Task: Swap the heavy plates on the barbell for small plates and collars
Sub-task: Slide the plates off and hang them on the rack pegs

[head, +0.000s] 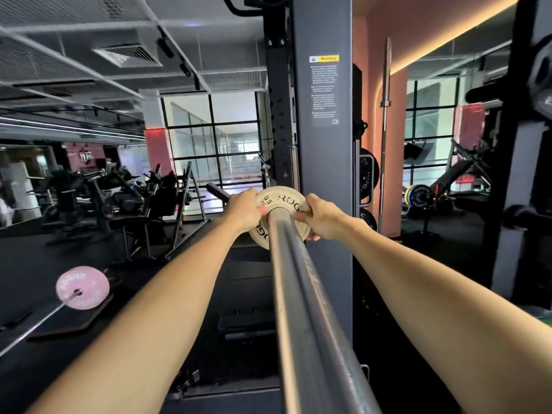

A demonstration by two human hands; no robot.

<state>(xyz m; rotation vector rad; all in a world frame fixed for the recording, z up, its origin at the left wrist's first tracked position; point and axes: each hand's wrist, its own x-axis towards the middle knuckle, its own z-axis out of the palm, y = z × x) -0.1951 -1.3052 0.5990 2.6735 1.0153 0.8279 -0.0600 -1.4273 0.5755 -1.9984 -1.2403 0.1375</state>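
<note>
Dark steel rack upright [324, 162] just behind grip. Left hand [243, 211], right hand [321, 218] clasp small cream round plate [280, 201] between them on silver steel barbell sleeve [298, 294].

- The sleeve [301, 282] runs away from me and carries one small plate [279, 201], pale, threaded on at the far end.
- Dark floor [53, 258] off to my left; a bar [35, 325] with a pink plate [82, 287] sits on a mat [68, 322] there.
</note>
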